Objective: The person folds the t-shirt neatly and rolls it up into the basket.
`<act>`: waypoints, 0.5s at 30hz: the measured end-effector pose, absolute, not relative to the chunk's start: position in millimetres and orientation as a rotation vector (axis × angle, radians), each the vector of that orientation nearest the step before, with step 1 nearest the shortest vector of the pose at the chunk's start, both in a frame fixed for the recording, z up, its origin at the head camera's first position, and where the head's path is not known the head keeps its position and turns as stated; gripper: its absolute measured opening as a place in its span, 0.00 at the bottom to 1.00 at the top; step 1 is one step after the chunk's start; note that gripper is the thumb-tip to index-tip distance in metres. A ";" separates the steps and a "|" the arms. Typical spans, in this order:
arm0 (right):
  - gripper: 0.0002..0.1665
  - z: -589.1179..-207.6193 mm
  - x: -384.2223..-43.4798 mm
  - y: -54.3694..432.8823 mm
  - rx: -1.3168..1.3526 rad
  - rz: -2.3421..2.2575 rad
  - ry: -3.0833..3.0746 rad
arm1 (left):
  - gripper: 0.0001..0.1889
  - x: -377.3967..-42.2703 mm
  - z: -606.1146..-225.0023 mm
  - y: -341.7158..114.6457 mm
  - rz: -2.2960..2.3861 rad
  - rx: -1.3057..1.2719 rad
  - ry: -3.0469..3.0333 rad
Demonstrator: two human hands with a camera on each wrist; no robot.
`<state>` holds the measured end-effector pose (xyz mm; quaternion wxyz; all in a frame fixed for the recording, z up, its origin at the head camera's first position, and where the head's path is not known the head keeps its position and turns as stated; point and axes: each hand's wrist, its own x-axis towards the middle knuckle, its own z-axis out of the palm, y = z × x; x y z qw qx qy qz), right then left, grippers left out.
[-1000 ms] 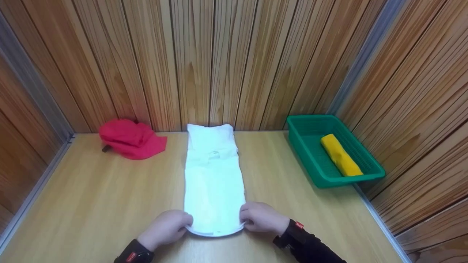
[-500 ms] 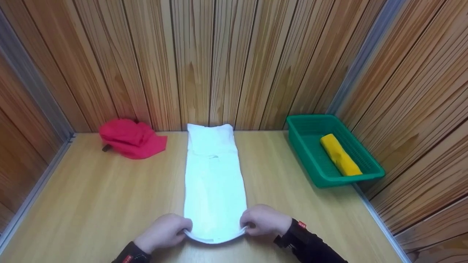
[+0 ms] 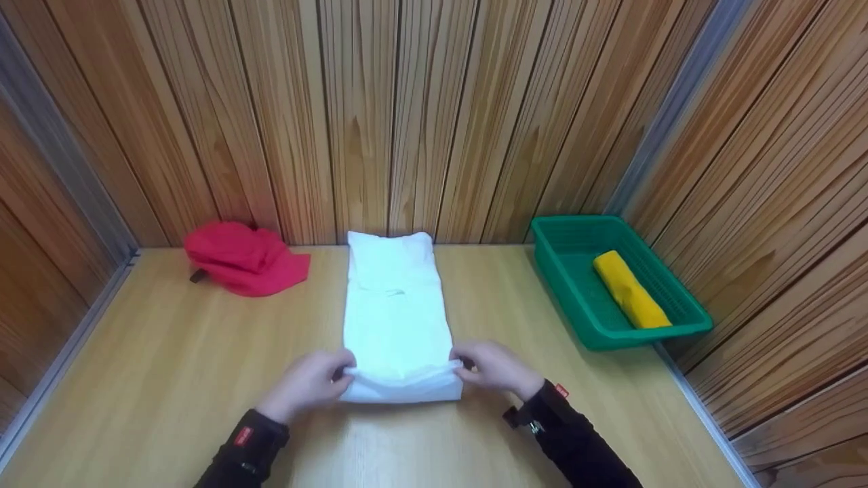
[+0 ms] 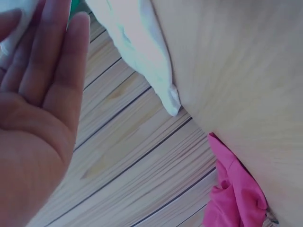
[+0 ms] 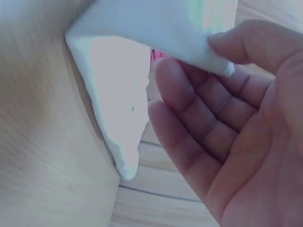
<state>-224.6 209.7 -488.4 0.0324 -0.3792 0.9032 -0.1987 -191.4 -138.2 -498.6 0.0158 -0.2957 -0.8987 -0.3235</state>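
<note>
A white folded garment (image 3: 395,318) lies as a long strip on the table, its far end by the back wall. Its near end is lifted and turned back over itself, leaving a straight fold at the front. My left hand (image 3: 310,383) pinches the left corner of the lifted edge; in the left wrist view the fingers (image 4: 35,71) are extended and the grip is partly cut off. At the right corner, my right hand (image 3: 498,368) pinches the edge between thumb and fingers. The right wrist view shows that raised flap of the garment (image 5: 156,28) arching above the layer beneath.
A red cap (image 3: 244,261) sits at the back left, against the wall. On the right stands a green basket (image 3: 566,291) holding a rolled yellow cloth (image 3: 630,288). Wood-panelled walls (image 3: 427,122) enclose the table at the back and sides.
The garment's near edge was first drawn toward me, then lifted and carried away from me over the strip. Both hands moved forward with it. The cap and basket stayed put.
</note>
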 end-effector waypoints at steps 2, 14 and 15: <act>0.03 -489.4 -231.8 210.0 -1.134 -0.620 2.811 | 0.05 -198.6 -496.0 -135.6 -1.020 -0.832 -2.807; 0.04 -495.4 -262.6 203.8 -0.881 -0.662 2.858 | 0.04 -229.2 -501.0 -126.6 -1.037 -0.470 -2.882; 0.05 -495.5 -265.1 202.8 -0.852 -0.665 2.858 | 0.03 -231.2 -502.5 -126.5 -1.037 -0.446 -2.891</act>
